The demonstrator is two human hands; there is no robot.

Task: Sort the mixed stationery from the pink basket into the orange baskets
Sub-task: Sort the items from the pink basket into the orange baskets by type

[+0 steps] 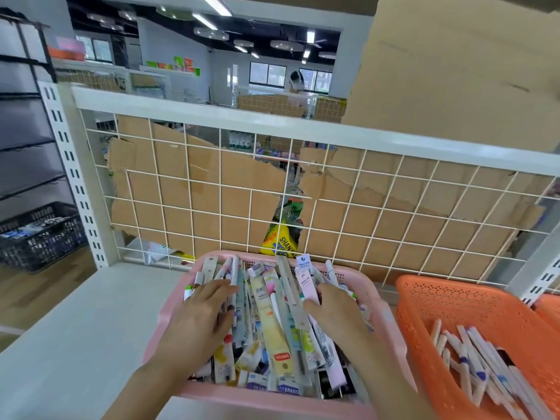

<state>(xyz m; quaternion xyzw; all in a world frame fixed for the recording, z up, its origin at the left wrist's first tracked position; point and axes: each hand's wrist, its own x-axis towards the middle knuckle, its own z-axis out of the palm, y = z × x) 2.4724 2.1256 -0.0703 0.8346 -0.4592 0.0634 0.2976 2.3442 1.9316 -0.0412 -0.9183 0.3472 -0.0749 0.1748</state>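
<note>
Pink basket (374, 287) of stationery (272, 322), one, beside two orange baskets (485, 301); left hand (200, 316) spread flat, right hand (336, 310) grip unclear.

Two hands, left hand (197, 316) and right hand (336, 310), rest on mixed stationery (272, 331) in the stationery basket (165, 322) on a shelf (91, 344). Just right of it sits a second basket (454, 301) holding pens (485, 368); behind it, a wire grid (333, 213) backed by cardboard (206, 207); far left, a crate (39, 234).

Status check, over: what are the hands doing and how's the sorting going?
Left hand flat on the stationery in the pink basket. Right hand among it, grip unclear. Orange basket has some pens. Nothing blocking.
</note>
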